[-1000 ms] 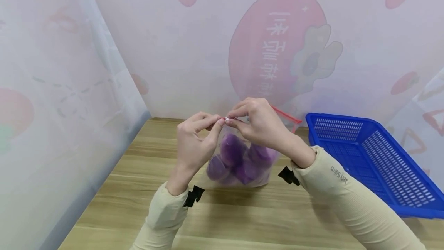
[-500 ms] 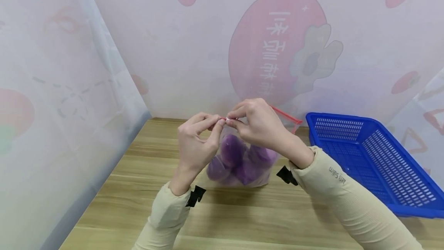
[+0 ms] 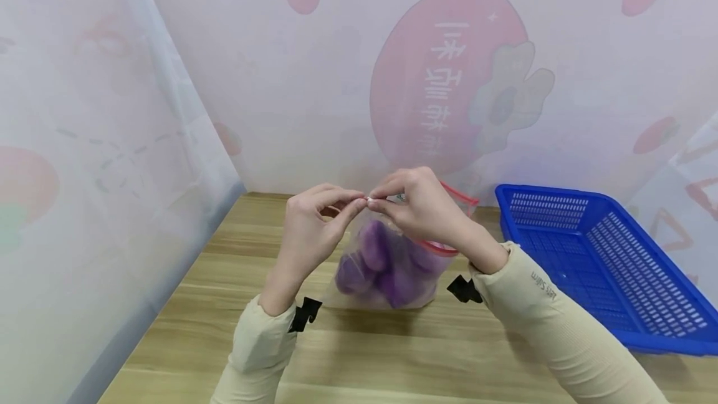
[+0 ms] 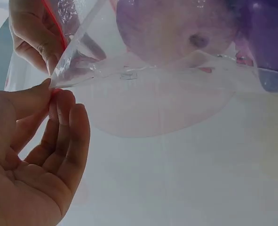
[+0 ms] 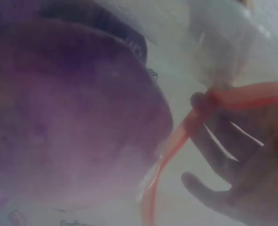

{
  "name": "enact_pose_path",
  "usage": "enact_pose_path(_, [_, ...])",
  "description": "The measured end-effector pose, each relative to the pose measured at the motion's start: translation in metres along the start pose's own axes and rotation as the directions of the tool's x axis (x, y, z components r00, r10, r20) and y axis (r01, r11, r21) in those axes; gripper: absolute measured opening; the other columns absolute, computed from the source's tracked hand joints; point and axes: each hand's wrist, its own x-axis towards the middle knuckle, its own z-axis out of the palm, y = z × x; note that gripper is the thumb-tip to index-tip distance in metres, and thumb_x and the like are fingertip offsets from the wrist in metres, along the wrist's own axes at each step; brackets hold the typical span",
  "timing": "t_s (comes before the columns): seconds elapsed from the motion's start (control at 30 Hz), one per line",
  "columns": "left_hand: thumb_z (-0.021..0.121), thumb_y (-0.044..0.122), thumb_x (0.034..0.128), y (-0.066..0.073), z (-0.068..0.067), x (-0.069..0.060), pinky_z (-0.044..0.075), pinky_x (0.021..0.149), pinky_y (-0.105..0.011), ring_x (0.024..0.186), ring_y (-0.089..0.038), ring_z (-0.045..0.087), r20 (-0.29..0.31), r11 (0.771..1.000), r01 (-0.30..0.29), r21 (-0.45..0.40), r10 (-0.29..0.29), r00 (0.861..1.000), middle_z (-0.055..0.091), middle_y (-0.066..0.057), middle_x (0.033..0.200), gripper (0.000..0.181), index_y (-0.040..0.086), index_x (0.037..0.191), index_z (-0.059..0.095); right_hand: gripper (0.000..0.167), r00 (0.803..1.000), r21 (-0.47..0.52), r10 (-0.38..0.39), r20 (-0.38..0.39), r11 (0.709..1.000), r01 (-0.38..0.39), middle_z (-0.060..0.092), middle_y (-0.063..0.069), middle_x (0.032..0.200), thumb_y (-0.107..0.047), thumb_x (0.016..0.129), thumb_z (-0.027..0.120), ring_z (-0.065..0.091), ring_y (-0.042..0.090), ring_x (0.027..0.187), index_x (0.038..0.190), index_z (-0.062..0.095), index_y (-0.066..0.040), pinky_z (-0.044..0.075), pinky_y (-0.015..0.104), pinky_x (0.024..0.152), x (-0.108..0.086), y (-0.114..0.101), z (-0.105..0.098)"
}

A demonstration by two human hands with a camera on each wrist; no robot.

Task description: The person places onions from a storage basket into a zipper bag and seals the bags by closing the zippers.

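Observation:
A clear plastic zip bag (image 3: 417, 302) with a red zip strip (image 3: 440, 249) stands on the wooden table. Several rounded purple things (image 3: 374, 245) fill it; their kind is unclear through the plastic. My left hand (image 3: 314, 220) pinches the bag's top left corner between thumb and forefinger. Beside it, my right hand (image 3: 429, 207) pinches the same edge at a small white piece (image 3: 370, 200), fingertips nearly meeting. The left wrist view shows the left hand (image 4: 40, 160) at the corner. Through the plastic in the right wrist view, the right hand (image 5: 244, 155) is dim behind the red strip.
A blue perforated plastic basket (image 3: 594, 285) stands on the table (image 3: 235, 304) to the right of the bag. Behind the table hangs a pale printed curtain (image 3: 314, 92), with another at the left side.
The bag's mouth gapes more now, with the near red strip dropping below my right hand. Both hands sit slightly lower in the head view and keep their pinch on the corner.

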Motion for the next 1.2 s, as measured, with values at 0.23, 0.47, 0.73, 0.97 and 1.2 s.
enact_pose_path(0.23, [0.074, 0.004, 0.0863, -0.001, 0.004, -0.002, 0.054, 0.061, -0.026, 0.068, -0.011, 0.064, -0.009, 0.997, -0.063, 0.039, 0.064, 0.998, 0.07, -0.001, 0.081, 0.004, 0.002, 0.088, 0.078, 0.008, 0.999, 0.095, 0.042, 0.003, 0.995, -0.042, 0.073, -0.007, 0.084, -0.013, 0.085, 0.079, 0.065, 0.006, 0.076, 0.092, 0.081, -0.009, 0.052, 0.03, 0.064, -0.003, 0.005, 0.0])
enact_pose_path(0.47, [0.071, -0.002, 0.0845, 0.001, 0.014, -0.004, 0.052, 0.063, -0.033, 0.068, -0.012, 0.062, -0.068, 0.993, -0.113, 0.046, 0.116, 0.991, 0.068, -0.003, 0.079, 0.006, 0.0, 0.085, 0.077, 0.006, 0.986, 0.158, 0.167, 0.03, 0.973, -0.169, 0.072, -0.011, 0.084, -0.014, 0.085, 0.078, 0.065, 0.007, 0.079, 0.09, 0.082, -0.014, 0.053, 0.032, 0.065, -0.005, 0.008, -0.002])
enact_pose_path(0.73, [0.071, -0.003, 0.0843, 0.0, 0.015, -0.002, 0.052, 0.062, -0.028, 0.067, -0.014, 0.062, -0.182, 0.985, -0.155, 0.082, 0.167, 0.969, 0.068, -0.006, 0.078, 0.005, -0.002, 0.083, 0.076, 0.004, 0.995, 0.038, 0.096, -0.024, 0.995, -0.095, 0.072, -0.011, 0.082, -0.014, 0.085, 0.078, 0.065, 0.015, 0.099, 0.087, 0.081, -0.015, 0.037, 0.045, 0.103, -0.006, 0.013, -0.005])
enact_pose_path(0.97, [0.071, -0.002, 0.0851, -0.003, 0.005, 0.002, 0.051, 0.066, -0.025, 0.069, -0.017, 0.064, -0.211, 0.981, -0.164, 0.1, 0.182, 0.96, 0.069, -0.007, 0.08, 0.005, -0.002, 0.085, 0.076, 0.005, 0.989, -0.025, 0.148, -0.014, 0.989, -0.149, 0.073, -0.008, 0.085, -0.015, 0.086, 0.078, 0.063, 0.022, 0.109, 0.09, 0.081, -0.014, 0.007, 0.052, 0.116, -0.014, 0.024, -0.013])
enact_pose_path(1.2, [0.072, -0.008, 0.0815, -0.007, -0.004, 0.003, 0.051, 0.067, -0.025, 0.069, -0.018, 0.064, -0.226, 0.986, -0.151, 0.063, 0.162, 0.96, 0.07, -0.007, 0.081, 0.008, -0.003, 0.086, 0.077, 0.004, 0.987, 0.013, 0.16, -0.014, 0.987, -0.16, 0.073, -0.008, 0.081, -0.014, 0.085, 0.078, 0.065, 0.024, 0.107, 0.088, 0.081, -0.013, 0.012, 0.052, 0.116, -0.019, 0.035, -0.015])
